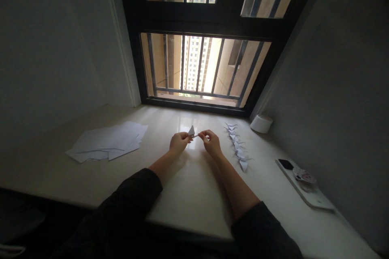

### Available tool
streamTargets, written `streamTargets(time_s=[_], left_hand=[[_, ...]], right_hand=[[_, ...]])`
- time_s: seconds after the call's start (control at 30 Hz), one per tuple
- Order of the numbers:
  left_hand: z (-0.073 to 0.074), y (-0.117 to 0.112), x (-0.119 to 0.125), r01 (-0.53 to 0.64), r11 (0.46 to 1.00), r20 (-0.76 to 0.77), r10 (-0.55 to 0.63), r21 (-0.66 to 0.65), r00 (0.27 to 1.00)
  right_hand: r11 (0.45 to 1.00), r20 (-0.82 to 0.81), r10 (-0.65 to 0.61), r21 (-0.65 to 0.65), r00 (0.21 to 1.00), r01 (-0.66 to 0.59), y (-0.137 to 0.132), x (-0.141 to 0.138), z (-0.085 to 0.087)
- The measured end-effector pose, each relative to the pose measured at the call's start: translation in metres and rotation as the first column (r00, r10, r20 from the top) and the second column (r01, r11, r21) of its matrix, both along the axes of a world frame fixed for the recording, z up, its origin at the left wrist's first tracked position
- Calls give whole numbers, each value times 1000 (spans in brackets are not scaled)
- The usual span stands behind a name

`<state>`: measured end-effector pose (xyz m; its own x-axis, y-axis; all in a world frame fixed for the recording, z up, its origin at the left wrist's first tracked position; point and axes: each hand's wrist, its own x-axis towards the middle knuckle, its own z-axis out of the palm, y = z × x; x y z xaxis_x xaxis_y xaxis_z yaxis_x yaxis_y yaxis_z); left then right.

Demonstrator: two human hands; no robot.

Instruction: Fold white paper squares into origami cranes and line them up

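Both Hands Pinch One Small Paper Fold

From my distant seat, I read the pale counter [188, 198] from left to right through the head camera. On the left I find a loose pile of white sheets [105, 139], overlapping at uneven angles and lying flat.

Next comes the left hand [180, 142], its arm reaching out of a dark sleeve. I see thumb and fingers pinching a small folded paper piece [191, 131], its pointed tip upward. The piece is held between the two hands, in front of the dark-framed window [206, 68].

The right hand [212, 143] is just beside it, thumb and forefinger pinching a thin spike that juts from the piece.

Further right I have a row of folded paper figures [240, 154], set closely one behind another. Beyond them a white rounded object [261, 124] sits near the wall. Rightmost, a flat white slab [317, 199] carries a crumpled, printed item [304, 176], too blurred for me to identify.
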<state>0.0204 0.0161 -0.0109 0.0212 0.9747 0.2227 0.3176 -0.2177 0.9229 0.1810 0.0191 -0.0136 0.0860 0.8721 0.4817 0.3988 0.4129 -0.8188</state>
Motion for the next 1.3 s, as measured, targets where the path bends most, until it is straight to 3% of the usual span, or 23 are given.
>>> streamTargets(time_s=[0.13,0.27,0.47,0.6,0.83,1.07,1.3], left_hand=[[4,-2,0,-10,1000,35,11,-10,999],[7,-4,1,-12,1000,65,14,-24,998],[3,-6,1,42,999,-46,-41,30,998],[5,-8,1,13,997,-110,-4,81,994],[18,-9,-4,-17,984,-21,21,178,1000],[14,-3,-4,-41,983,0,41,178,999],[19,-9,-2,-43,980,-23,48,196,999]], right_hand=[[993,-197,-5,-115,980,-18,2,0,1],[988,-323,10,-143,946,-59,2,-1,5],[975,-223,126,-151,967,-162,-4,-9,4],[976,-216,119,-153,969,-154,-4,-9,2],[965,-204,151,-181,967,-189,-2,-7,0],[946,-178,228,-190,957,-261,-5,-13,0],[931,-116,255,-239,960,-276,-15,-14,7]])
